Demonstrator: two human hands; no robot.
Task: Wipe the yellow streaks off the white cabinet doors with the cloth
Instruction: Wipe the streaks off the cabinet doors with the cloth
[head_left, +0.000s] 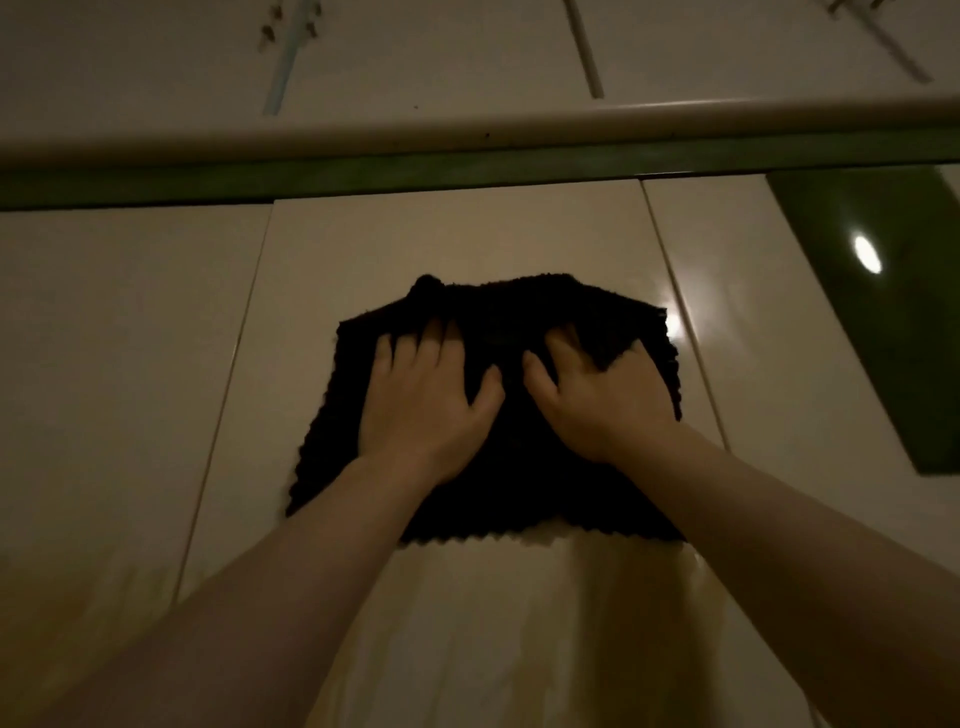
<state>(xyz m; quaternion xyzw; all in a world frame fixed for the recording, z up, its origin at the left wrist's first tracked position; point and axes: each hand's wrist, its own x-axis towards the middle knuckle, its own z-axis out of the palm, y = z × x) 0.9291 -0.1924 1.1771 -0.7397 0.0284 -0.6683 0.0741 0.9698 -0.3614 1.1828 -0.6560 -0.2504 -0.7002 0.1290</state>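
Observation:
A dark, almost black cloth (498, 467) is spread flat against the middle white cabinet door (457, 234). My left hand (426, 400) presses on its left half, fingers curled into the fabric near the top. My right hand (597, 395) presses on its right half the same way. Both forearms reach up from the bottom corners. Faint yellowish streaks (519, 623) run down the door below the cloth's zigzag lower edge. The light is dim.
Neighbouring white doors stand at the left (119, 364) and right (769, 338). A green strip (467, 169) and a rounded white rail (467, 130) run across above. A dark green panel (893, 312) with a lamp's reflection lies at the right.

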